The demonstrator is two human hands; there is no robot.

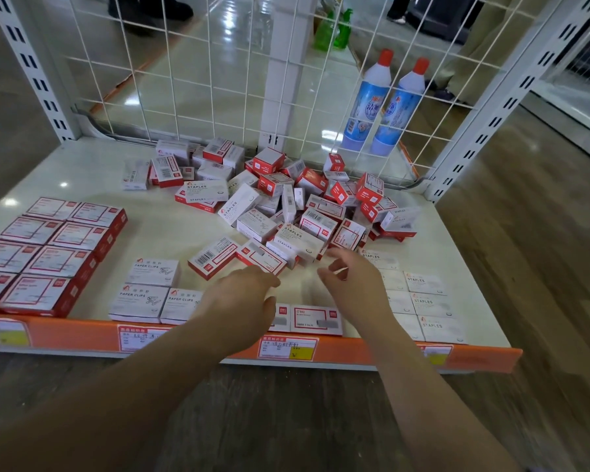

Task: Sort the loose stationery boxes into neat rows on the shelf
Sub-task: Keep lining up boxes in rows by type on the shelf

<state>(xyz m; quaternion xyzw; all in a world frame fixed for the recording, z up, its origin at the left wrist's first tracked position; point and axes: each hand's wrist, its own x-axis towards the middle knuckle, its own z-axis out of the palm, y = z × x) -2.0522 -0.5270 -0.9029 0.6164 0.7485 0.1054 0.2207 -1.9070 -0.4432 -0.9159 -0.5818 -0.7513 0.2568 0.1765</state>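
Observation:
A loose heap of small red-and-white stationery boxes [286, 195] lies in the middle and back of the white shelf [82, 178]. Sorted rows stand along the front: red-framed boxes [45, 257] at the left, white paper clip boxes [147, 287] beside them, red-edged boxes [315, 320] at the centre, white staples boxes [430, 301] at the right. My left hand [242, 298] hovers over the front centre with loosely curled fingers, holding nothing. My right hand [351, 277] reaches with spread fingers toward the near edge of the heap, empty.
A white wire grid [218, 80] closes the shelf's back. Two blue-and-white bottles with red caps [385, 103] stand behind it at the right. Slotted uprights [501, 107] frame both sides. An orange price strip [218, 338] runs along the front edge.

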